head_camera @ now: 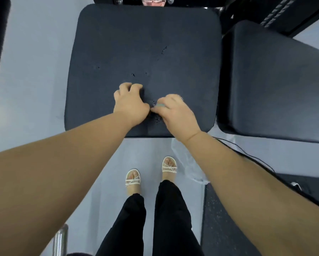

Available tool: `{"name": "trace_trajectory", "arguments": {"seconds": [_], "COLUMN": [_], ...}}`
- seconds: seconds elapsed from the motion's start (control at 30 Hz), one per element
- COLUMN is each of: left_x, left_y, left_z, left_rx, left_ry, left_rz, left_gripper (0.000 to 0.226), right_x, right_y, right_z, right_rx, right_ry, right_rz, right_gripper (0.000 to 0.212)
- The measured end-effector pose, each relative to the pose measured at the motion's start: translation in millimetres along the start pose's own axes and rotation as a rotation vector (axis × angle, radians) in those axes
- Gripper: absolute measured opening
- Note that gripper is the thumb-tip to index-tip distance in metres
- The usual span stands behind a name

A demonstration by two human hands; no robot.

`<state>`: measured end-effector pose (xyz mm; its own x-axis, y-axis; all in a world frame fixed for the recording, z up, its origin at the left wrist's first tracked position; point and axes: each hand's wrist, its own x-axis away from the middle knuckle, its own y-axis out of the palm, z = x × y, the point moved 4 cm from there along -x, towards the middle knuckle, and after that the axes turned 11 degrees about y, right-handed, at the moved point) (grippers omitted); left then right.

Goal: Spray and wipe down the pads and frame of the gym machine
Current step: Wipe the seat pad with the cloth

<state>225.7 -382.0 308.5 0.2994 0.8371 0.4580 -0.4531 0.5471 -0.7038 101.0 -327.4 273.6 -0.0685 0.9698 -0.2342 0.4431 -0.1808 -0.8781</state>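
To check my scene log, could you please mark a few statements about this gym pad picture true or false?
1. The left hand and the right hand both touch the seat pad. True.
2. The person wears black boots. False: white strappy sandals.
3. A second pad sits right of the seat pad. True.
4. The seat pad's cover is flawless. False: small tears show in it.
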Motion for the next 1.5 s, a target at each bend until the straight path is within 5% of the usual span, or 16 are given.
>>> {"name": "trace_trajectory", "arguments": {"seconds": [0.07, 0.2, 0.27, 0.43, 0.5, 0.6, 0.67, 0.77, 0.83, 1.03, 1.1, 1.2, 1.27, 1.43, 1.5], "left_x": [16.3, 36.6, 38.0, 32.0, 30.9, 29.5, 30.9, 32.6, 30.7, 32.3, 29.9, 23.9, 20.6, 22.2, 21.2], "left_y": [2.0, 10.1, 13.1, 10.8, 4.7, 0.4, 2.4, 1.1, -4.2, -21.6, -24.9, -29.9, -33.8, -31.5, -32.1], "left_z": [-8.9, -18.9, -17.7, -23.8, -31.1, -43.3, -46.5, -49.2, -59.8, -102.9, -109.2, -110.8, -111.5, -113.4, -111.6], "left_rx": [-0.04, -0.06, -0.062, -0.09, -0.11, -0.115, -0.08, 0.014, -0.011, -0.107, -0.147, -0.226, -0.243, -0.309, -0.308], "left_ry": [-0.023, -0.043, -0.027, -0.006, 0.029, 0.084, 0.102, 0.12, 0.07, -0.113, -0.118, -0.097, -0.094, -0.073, -0.074], "left_rz": [-0.06, -0.194, -0.202, -0.185, -0.192, -0.204, -0.212, -0.168, -0.105, -0.044, -0.046, -0.072, -0.091, -0.094, -0.093], "left_gripper": [0.054, 0.054, 0.055, 0.056, 0.057, 0.056, 0.053, 0.037, 0.045, 0.068, 0.074, 0.075, 0.077, 0.076, 0.076], "right_x": [-0.3, 10.4, 23.0, 37.7, 32.6, 29.6, 16.9, 5.8, 1.6, -8.7, -12.8, -11.4, -21.3, -38.4, -41.1], "right_y": [-15.3, -42.0, -25.7, 12.3, -0.8, -16.7, 2.2, 38.5, 33.6, 6.3, 32.1, 70.5, 72.4, 30.8, 38.5], "right_z": [16.9, 35.6, 0.2, -47.9, -18.2, 5.5, -24.4, -68.0, -54.7, -1.2, -42.8, -93.9, -79.9, -7.6, -33.9], "right_rx": [0.052, -0.006, 0.002, 0.055, 0.09, 0.03, 0.069, 0.041, 0.056, 0.074, -0.006, -0.02, 0.023, 0.041, 0.035], "right_ry": [0.069, 0.602, 0.528, 0.073, 0.213, 0.653, 0.596, 0.264, 0.159, 0.699, 0.56, 0.132, 0.031, 0.551, 0.537], "right_rz": [0.066, 0.259, 0.3, 0.063, 0.125, 0.33, 0.329, 0.064, -0.045, 0.239, 0.257, 0.043, -0.065, 0.155, 0.236], "right_gripper": [0.021, 0.019, 0.019, 0.031, 0.024, 0.024, 0.024, 0.029, 0.036, 0.027, 0.021, 0.023, 0.027, 0.032, 0.031]}}
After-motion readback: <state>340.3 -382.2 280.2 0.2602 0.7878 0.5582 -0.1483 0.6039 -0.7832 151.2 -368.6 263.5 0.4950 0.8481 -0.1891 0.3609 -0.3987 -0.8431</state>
